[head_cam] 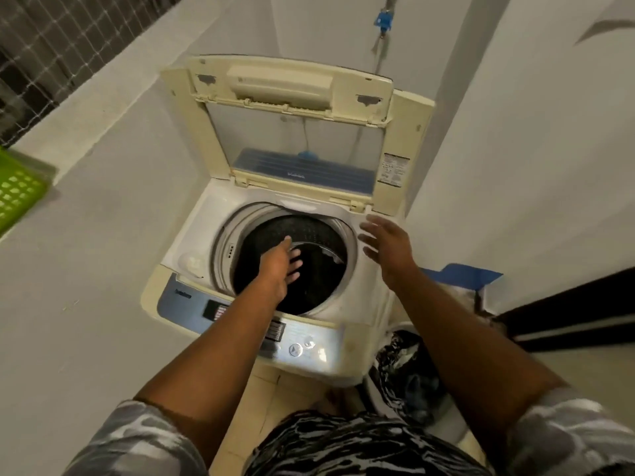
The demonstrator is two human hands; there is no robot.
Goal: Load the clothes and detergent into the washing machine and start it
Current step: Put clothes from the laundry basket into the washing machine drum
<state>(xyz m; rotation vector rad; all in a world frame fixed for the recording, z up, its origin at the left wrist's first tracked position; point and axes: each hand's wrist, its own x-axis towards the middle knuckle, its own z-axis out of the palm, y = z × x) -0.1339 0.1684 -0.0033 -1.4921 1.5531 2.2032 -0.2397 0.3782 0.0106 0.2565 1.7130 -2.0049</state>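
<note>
While the lid (pixel 292 121) of the washing machine (pixel 192 235) stands raised and tilted back toward the wall, both bare forearms reach forward over the control panel (pixel 302 341). The left hand (pixel 278 266) hangs palm-down over the dark mouth of the drum (pixel 309 235), its fingers (pixel 295 264) spread loose and holding nothing; motion blur softens their tips. The right hand (pixel 388 243) hovers above the machine's right rim, just beside the drum opening, palm turned inward, fingers splayed apart and likewise empty. Inside the drum the view is too dark to tell whether any cloth lies there. Clothes (pixel 405 369), a dark and white patterned heap, sit in a pale tub (pixel 457 438) on the floor just to the right of the machine, below the right forearm. A blue-edged bag or sheet (pixel 460 274) shows behind that forearm. A green slotted basket (pixel 17 194) rests on the ledge at the far left, well apart from the machine. A blue clip (pixel 383 21) hangs on a cord on the wall above the lid. Patterned sleeves and shorts fill the bottom edge.
</note>
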